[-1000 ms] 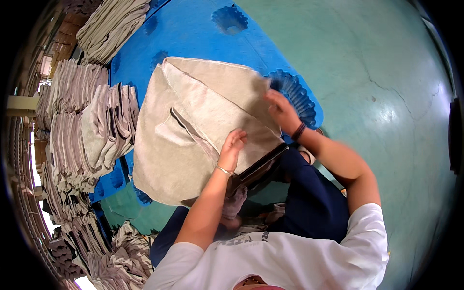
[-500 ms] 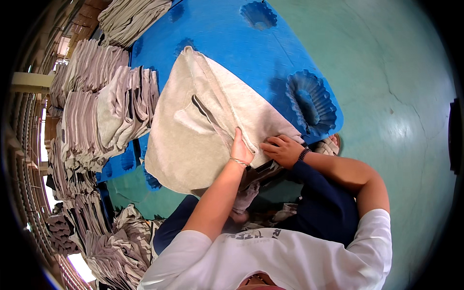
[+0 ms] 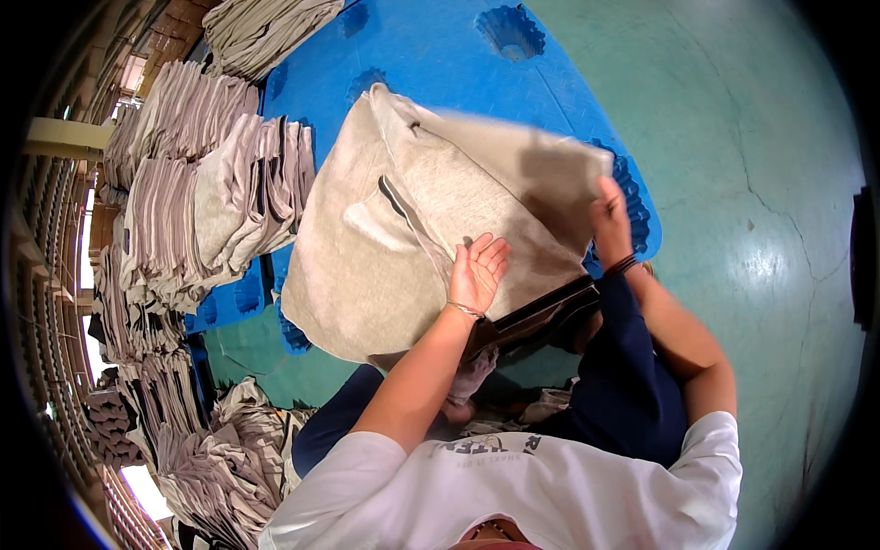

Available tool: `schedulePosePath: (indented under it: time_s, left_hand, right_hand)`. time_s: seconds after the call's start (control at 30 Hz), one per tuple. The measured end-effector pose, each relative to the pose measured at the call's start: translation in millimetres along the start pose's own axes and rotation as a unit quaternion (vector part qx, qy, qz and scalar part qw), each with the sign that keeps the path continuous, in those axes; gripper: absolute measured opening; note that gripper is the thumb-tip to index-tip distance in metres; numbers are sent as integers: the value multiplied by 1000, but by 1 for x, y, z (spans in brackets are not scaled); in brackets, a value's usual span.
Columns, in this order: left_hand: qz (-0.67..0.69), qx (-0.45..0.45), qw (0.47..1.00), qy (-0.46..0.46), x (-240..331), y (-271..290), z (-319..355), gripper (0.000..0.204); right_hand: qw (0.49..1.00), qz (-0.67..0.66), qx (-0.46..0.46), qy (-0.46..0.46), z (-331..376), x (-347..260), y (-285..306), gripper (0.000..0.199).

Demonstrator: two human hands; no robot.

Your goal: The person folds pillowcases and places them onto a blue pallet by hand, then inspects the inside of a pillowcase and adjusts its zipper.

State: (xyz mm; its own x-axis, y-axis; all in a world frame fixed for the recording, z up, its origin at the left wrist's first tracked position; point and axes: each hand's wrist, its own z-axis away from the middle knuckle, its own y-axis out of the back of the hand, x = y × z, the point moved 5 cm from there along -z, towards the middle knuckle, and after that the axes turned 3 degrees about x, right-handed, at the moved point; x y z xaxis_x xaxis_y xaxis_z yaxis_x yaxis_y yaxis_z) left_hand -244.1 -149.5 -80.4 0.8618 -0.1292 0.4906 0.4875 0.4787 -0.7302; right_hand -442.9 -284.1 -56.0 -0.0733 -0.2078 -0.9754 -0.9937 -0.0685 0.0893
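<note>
A beige fleecy fabric piece (image 3: 353, 293), with a dark-edged slit near its middle, lies layered on the blue plastic pallet (image 3: 422, 55). Resting on it below the slit, my left hand (image 3: 479, 273) is palm up with its fingers apart. At the cloth's right side my right hand (image 3: 612, 225) grips the edge of a raised flap, which is blurred by motion. Under the cloth's near edge shows a dark, black-edged layer (image 3: 532, 316).
Several folded stacks of beige cloth (image 3: 160, 220) line the left side. A loose heap of cloth (image 3: 229, 449) lies at lower left. The pallet has ribbed hollows (image 3: 511, 33). Green floor (image 3: 761, 229) stretches along the right.
My right hand has moved right and away from me, lifting the cloth's right flap. My left hand has turned palm up, its fingers now spread, and stays near the middle.
</note>
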Motion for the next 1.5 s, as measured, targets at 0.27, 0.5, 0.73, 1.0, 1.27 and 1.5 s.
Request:
schedulePosePath:
  time_s: [0.27, 0.5, 0.73, 1.0, 1.27, 1.5]
  left_hand:
    - [-372, 98, 902, -195, 13, 4, 24, 23]
    - [-663, 262, 524, -467, 79, -17, 59, 44]
    - [-291, 499, 790, -204, 100, 69, 53, 55]
    - [-115, 233, 944, -205, 82, -1, 34, 50]
    - [-521, 39, 814, -254, 30, -52, 37, 48]
    - [-563, -284, 770, 101, -22, -130, 78, 32]
  right_hand:
    - [982, 146, -48, 113, 29, -24, 13, 37]
    - [729, 283, -451, 430, 103, -47, -34, 6]
    - [966, 114, -223, 68, 37, -18, -12, 31]
    - [990, 131, 46, -36, 25, 19, 45, 25]
    - [976, -62, -62, -198, 29, -5, 28, 13]
    - [966, -59, -133, -213, 55, 26, 20, 13]
